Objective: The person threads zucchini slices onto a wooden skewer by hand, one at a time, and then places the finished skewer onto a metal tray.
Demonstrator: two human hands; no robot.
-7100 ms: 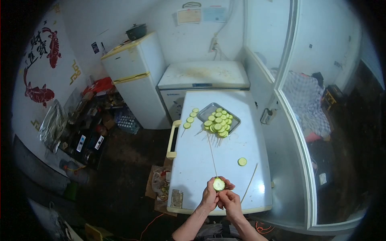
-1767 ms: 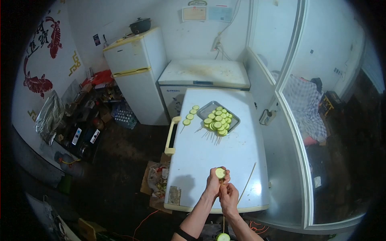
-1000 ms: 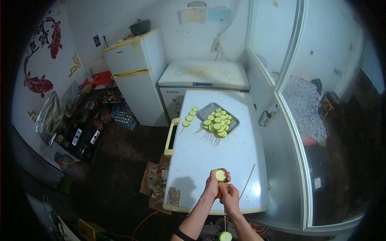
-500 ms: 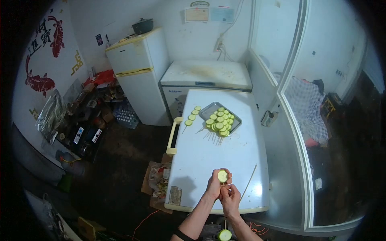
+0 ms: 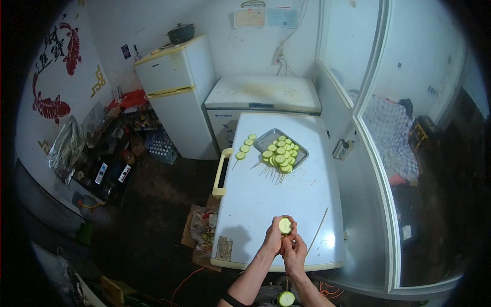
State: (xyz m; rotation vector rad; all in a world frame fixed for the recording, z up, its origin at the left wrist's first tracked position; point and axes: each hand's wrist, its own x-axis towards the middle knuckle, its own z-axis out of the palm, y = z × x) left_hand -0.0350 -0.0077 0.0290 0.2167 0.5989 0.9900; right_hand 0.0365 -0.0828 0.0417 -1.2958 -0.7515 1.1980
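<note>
My left hand holds a round green-rimmed slice over the near part of the white surface. Just below it, the fingers of my right hand are closed on a thin wooden skewer. The skewer runs down between my wrists to another slice at its lower end. Farther back, a metal tray bears a pile of skewered slices. To its left lies one skewer of several slices. A bare skewer lies to the right of my hands.
A yellow handle sticks up at the surface's left edge. Behind are a white chest freezer and a fridge. A glazed partition stands close on the right. A box with rubbish is on the floor at the left.
The view has shifted very slightly. Both hands stay nearly in place, with the slice and skewer still held.
</note>
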